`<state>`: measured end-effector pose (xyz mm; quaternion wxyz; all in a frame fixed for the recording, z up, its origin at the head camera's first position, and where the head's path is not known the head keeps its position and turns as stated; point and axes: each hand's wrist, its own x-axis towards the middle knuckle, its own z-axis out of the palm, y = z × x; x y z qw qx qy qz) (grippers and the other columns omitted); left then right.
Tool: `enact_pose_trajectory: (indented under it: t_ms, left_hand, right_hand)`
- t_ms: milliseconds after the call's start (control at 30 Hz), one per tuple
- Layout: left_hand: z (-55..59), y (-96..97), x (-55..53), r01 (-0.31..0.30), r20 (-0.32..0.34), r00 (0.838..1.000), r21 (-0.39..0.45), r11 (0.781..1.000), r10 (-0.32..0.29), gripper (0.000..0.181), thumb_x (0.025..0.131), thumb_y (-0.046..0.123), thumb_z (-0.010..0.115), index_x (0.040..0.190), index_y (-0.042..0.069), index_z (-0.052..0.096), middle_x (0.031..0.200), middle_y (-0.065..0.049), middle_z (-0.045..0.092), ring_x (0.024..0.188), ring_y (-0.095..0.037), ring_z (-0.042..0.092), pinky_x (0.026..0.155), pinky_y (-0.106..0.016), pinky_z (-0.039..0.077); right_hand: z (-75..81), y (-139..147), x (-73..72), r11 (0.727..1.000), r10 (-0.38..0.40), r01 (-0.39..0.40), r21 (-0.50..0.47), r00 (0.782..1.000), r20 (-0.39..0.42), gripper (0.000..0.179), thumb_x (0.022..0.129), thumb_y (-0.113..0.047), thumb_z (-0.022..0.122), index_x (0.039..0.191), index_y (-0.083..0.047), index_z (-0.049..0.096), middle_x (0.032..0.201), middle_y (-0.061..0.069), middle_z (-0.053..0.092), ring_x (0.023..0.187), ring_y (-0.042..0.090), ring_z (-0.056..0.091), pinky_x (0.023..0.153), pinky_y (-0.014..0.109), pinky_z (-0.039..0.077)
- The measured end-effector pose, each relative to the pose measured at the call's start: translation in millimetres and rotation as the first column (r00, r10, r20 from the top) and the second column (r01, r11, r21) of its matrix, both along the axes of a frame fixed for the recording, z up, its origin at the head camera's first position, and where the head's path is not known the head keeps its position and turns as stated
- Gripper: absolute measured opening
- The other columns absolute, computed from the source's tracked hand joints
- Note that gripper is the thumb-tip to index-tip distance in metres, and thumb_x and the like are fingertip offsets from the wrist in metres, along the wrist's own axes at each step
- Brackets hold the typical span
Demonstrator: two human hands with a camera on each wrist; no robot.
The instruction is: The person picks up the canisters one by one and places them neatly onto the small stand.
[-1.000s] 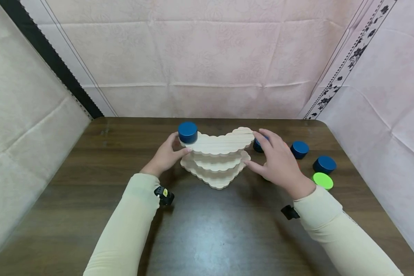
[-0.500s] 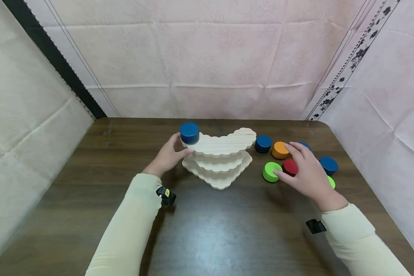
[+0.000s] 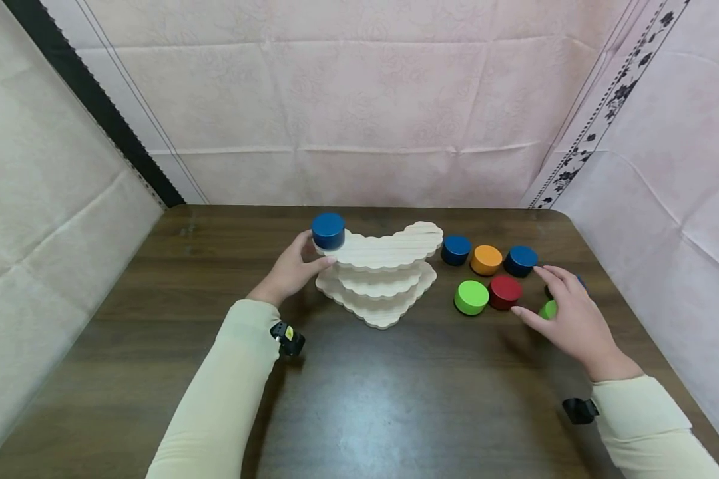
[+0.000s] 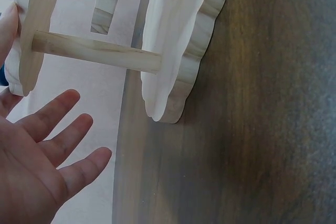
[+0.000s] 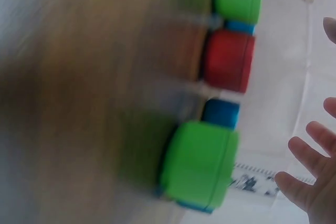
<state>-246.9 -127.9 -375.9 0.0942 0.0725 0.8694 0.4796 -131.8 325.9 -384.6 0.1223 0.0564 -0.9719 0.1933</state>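
Observation:
A pale wooden tiered stand (image 3: 389, 249) with scalloped edges stands on the table; round dowels (image 4: 100, 53) join its tiers in the left wrist view. One blue cylinder (image 3: 327, 231) sits on the left end of its top tier. My left hand (image 3: 289, 269) pinches that end of the top tier between thumb and finger, while its other fingers stay spread. Over on the right, my right hand (image 3: 575, 327) holds nothing, with fingers spread above a green cylinder (image 3: 548, 310). This hand partly hides that cylinder and a blue cylinder (image 3: 580, 282) behind it.
Between the stand and my right hand lie more cylinders: a blue one (image 3: 456, 250), an orange one (image 3: 486, 260), another blue one (image 3: 520, 261), a green one (image 3: 471, 297) and a red one (image 3: 505, 293). Cloth walls (image 3: 359, 120) rise behind and beside the brown table (image 3: 359, 406).
My right hand has moved from the stand's right side rightward over the cylinders, uncovering the orange, red and nearer green ones. My left hand keeps its place on the stand.

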Motion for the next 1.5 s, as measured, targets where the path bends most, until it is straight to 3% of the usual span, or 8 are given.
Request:
enact_pose_trajectory:
  t_ms: [233, 500, 767, 1067, 1200, 1500]
  left_hand:
    - [0.4, -0.5, 0.2, 0.002, 0.009, 1.000, 0.006, 1.000, -0.002, 0.080, 0.091, 0.044, 0.065, 0.153, 0.016, 0.021, 0.149, -0.013, 0.038, 0.134, -0.033, 0.038, 0.107, -0.058, 0.034]
    - [-0.8, -1.0, 1.2, 0.003, -0.003, 1.000, 0.007, 1.000, -0.003, 0.080, 0.092, 0.042, 0.064, 0.153, 0.015, 0.020, 0.149, -0.013, 0.037, 0.133, -0.033, 0.039, 0.106, -0.058, 0.035]
    - [-0.1, 0.8, 2.0, 0.007, 0.003, 1.000, 0.004, 1.000, -0.007, 0.080, 0.092, 0.042, 0.064, 0.153, 0.015, 0.020, 0.150, -0.014, 0.036, 0.134, -0.034, 0.038, 0.107, -0.059, 0.034]
    - [1.0, 0.5, 1.5, 0.013, 0.003, 1.000, 0.011, 1.000, -0.013, 0.080, 0.092, 0.042, 0.064, 0.153, 0.015, 0.020, 0.150, -0.014, 0.036, 0.135, -0.034, 0.037, 0.107, -0.059, 0.033]
    - [1.0, 0.1, 0.5, 0.015, -0.005, 1.000, 0.014, 1.000, -0.015, 0.080, 0.092, 0.041, 0.064, 0.153, 0.015, 0.020, 0.149, -0.014, 0.037, 0.135, -0.034, 0.037, 0.108, -0.059, 0.033]
    - [-0.1, -1.1, -0.7, 0.020, -0.004, 1.000, 0.024, 0.999, -0.020, 0.080, 0.091, 0.042, 0.064, 0.153, 0.015, 0.021, 0.150, -0.014, 0.037, 0.134, -0.033, 0.038, 0.107, -0.059, 0.034]
  right_hand:
    - [-7.0, 21, 4.8, 0.998, -0.058, 0.060, -0.037, 0.996, 0.074, 0.083, 0.086, -0.048, 0.069, 0.144, 0.001, 0.036, 0.142, 0.033, 0.032, 0.125, 0.051, 0.032, 0.090, 0.071, 0.036]
    - [-16.1, 42, 8.4, 0.995, -0.054, 0.062, -0.077, 0.993, 0.102, 0.081, 0.088, -0.043, 0.068, 0.143, 0.007, 0.035, 0.139, 0.036, 0.034, 0.124, 0.052, 0.031, 0.093, 0.071, 0.033]
    - [-22.4, 50, 9.1, 0.991, -0.073, 0.093, -0.099, 0.979, 0.189, 0.083, 0.091, -0.046, 0.063, 0.143, 0.010, 0.031, 0.137, 0.039, 0.034, 0.123, 0.054, 0.031, 0.093, 0.072, 0.032]
    - [-28.9, 58, 5.9, 0.982, -0.072, 0.115, -0.148, 0.961, 0.268, 0.084, 0.091, -0.044, 0.064, 0.143, 0.012, 0.030, 0.130, 0.034, 0.042, 0.109, 0.046, 0.044, 0.083, 0.058, 0.043]
    - [-32.0, 65, 3.6, 0.982, -0.065, 0.115, -0.147, 0.949, 0.307, 0.084, 0.091, -0.045, 0.064, 0.143, 0.012, 0.030, 0.128, 0.032, 0.043, 0.106, 0.042, 0.045, 0.079, 0.049, 0.043]
    - [-33.1, 69, -1.6, 0.987, -0.036, 0.096, -0.130, 0.917, 0.397, 0.091, 0.087, -0.050, 0.067, 0.142, 0.013, 0.030, 0.137, 0.040, 0.034, 0.118, 0.051, 0.037, 0.090, 0.066, 0.037]
